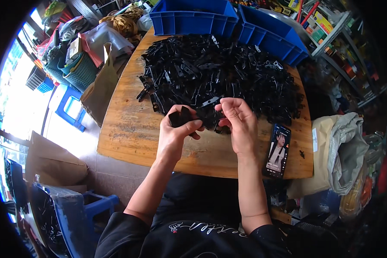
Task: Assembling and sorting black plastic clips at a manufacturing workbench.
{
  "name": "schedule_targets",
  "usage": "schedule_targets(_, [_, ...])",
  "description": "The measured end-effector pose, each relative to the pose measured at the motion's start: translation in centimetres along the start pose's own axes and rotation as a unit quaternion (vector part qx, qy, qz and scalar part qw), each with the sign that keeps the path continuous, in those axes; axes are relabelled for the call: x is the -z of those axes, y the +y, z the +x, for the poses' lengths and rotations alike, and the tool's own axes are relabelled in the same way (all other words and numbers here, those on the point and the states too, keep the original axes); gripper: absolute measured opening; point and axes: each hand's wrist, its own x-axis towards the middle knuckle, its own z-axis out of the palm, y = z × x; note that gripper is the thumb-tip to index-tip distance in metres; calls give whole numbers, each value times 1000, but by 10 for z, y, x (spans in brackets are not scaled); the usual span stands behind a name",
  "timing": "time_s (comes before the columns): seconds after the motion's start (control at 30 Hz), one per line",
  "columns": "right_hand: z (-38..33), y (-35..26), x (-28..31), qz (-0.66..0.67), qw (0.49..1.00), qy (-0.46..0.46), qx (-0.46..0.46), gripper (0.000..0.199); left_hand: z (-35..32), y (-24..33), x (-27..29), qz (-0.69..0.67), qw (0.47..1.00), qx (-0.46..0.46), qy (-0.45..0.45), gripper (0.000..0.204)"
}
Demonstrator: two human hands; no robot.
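Black plastic clip (179, 117), one piece, held above the near edge of the wooden counter (129, 133). Long axis runs roughly left to right and a little upward toward the right; the left end sticks out past the knuckles, the right end is covered by the fingers.

Left hand (174, 133): closed around the clip, thumb across the front, fingers curled beneath. Forearm enters from the lower edge.

Right hand (238, 122): fingers bent inward, thumb toward the left hand, tips close on a second dark piece (213, 122) just beside the first. How firmly it grips cannot be told, as both pieces merge with the pile behind.

Pile of black clips (219, 73): large loose heap covering the far half of the counter, pieces lying in every direction, a few with metal springs catching the light. Its near edge lies just behind both hands.

Smartphone (277, 150): flat on the counter to the right of the right wrist, screen lit, long axis running away from the person.

Stray black clip (302, 154): small, alone, near the counter's right edge.

Blue plastic crates (193, 17): two, side by side at the far edge, beyond the pile.

Blue plastic stool (71, 107): on the floor, left of the counter.

Brown paper bag (51, 161): on the floor at lower left.
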Motion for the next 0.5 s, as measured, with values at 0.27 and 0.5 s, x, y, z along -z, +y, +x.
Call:
schedule_targets(0.27, [-18,-7,18,-80,993,-42,72,20,-7,-7,4,-60,997,15,-46,32])
schedule_targets(0.5, [30,-30,255,-530,790,250,177,17,-5,3,-11,-130,985,61,-92,29])
